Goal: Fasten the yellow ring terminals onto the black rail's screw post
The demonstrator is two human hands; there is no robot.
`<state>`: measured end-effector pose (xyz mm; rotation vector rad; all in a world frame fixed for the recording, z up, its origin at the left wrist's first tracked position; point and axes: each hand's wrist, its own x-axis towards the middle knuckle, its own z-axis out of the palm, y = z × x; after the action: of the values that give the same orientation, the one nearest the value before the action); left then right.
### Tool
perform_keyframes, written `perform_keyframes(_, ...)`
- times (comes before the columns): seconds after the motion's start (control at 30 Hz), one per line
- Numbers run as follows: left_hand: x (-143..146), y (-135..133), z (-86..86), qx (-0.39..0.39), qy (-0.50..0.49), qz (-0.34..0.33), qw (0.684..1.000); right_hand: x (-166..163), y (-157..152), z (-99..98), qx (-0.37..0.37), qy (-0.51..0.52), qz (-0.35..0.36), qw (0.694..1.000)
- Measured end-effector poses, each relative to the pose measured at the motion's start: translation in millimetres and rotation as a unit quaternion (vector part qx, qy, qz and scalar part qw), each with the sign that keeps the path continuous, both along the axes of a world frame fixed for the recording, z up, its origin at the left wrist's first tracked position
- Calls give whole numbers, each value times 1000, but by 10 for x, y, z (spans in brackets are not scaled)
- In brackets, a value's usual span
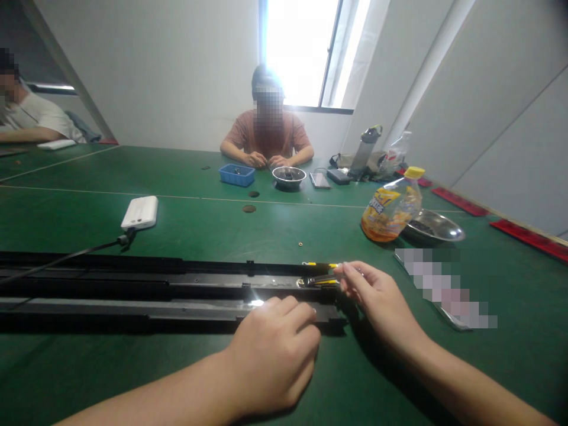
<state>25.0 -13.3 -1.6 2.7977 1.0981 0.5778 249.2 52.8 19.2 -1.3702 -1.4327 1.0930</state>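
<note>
Long black rails (133, 318) with grey metal inner strips lie side by side across the table in front of me. My left hand (277, 349) is curled, palm down, over the right part of the nearest rail; its fingertips are hidden. Thumb and fingers of my right hand (375, 296) pinch a slim dark strip (320, 278), whose far tip reaches a small ring (300, 283) in the middle rail. Yellow-and-black pieces (320, 264) show beside the strip; their kind is unclear.
A white box (140, 213) with a black cable stands behind the rails. To the right are a yellow-capped bottle (390, 207), a steel bowl (448, 228) and a blurred flat packet (444, 290). A person sits opposite by a blue tray (237, 176) and another bowl (289, 182).
</note>
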Motion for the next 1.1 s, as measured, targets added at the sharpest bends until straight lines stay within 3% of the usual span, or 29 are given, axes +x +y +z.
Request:
perform_keyframes(0.33,-7,-13,15,-2,5,3,1000,-115,-11,289,21,-65,23,997)
perform_keyframes(1.1,-13,-8,1,-1,3,0,1000,-179,-71,351,85,-150,80,982)
